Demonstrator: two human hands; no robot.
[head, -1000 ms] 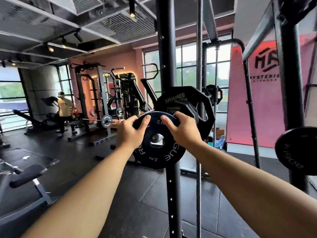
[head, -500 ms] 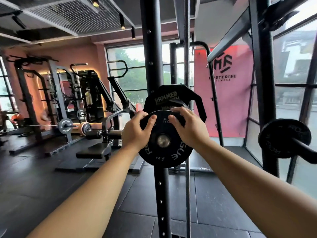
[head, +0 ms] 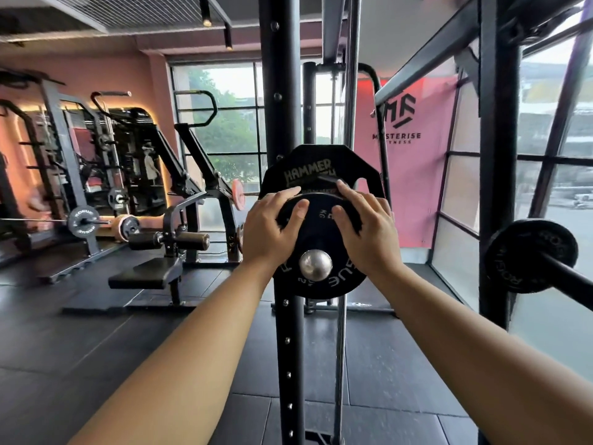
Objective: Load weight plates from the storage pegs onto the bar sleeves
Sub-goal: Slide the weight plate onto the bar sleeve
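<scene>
A small black Rogue plate point(head: 321, 228) hangs straight ahead at chest height, in front of the black rack upright point(head: 278, 107). A round silver steel end point(head: 315, 264) pokes through its centre hole. My left hand point(head: 272, 229) grips the plate's upper left rim, with the thumb lying on its face. My right hand point(head: 365, 232) grips the upper right rim the same way. Directly behind stands a larger black Hammer Strength plate point(head: 308, 165), partly hidden by the small plate and my fingers.
At the right, another black Rogue plate point(head: 529, 255) sits on a dark bar point(head: 571, 281) pointing toward me, beside a second upright point(head: 497, 155). A leg machine with a padded seat point(head: 144, 274) stands on the left. Racks with loaded bars line the far left wall.
The plate's hole was see-through a second ago; now the silver end fills it. Both hands kept their hold and the plate came closer and slightly lower in view, which swung right.
</scene>
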